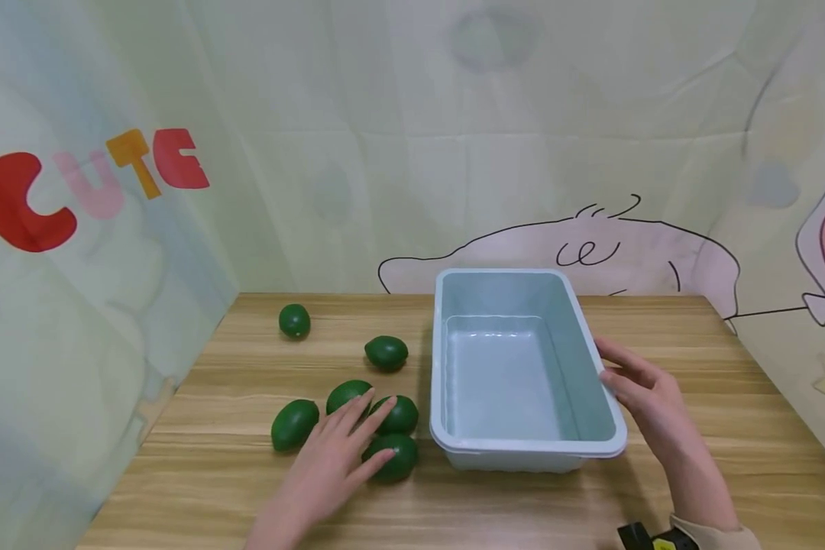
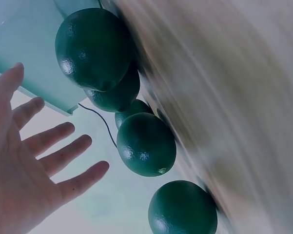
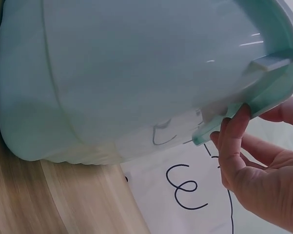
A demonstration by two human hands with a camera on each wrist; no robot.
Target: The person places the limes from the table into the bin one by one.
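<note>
Above a cluster of dark green limes (image 1: 296,425), my left hand (image 1: 333,451) is spread with its fingers straight. The left wrist view shows a gap between that hand (image 2: 34,161) and the nearest limes (image 2: 146,145). A pale blue plastic basin (image 1: 502,382) stands upright on the table, its inside bare. My right hand (image 1: 649,401) holds the basin's right rim. In the right wrist view, the fingers of this hand (image 3: 263,161) curl under the lip of the basin (image 3: 126,73).
Farther back on the wooden table (image 1: 213,397) lie a lone lime (image 1: 294,321) at the left and another lime (image 1: 386,353) nearer the basin. A printed curtain (image 1: 357,176) hangs behind the table and along its sides.
</note>
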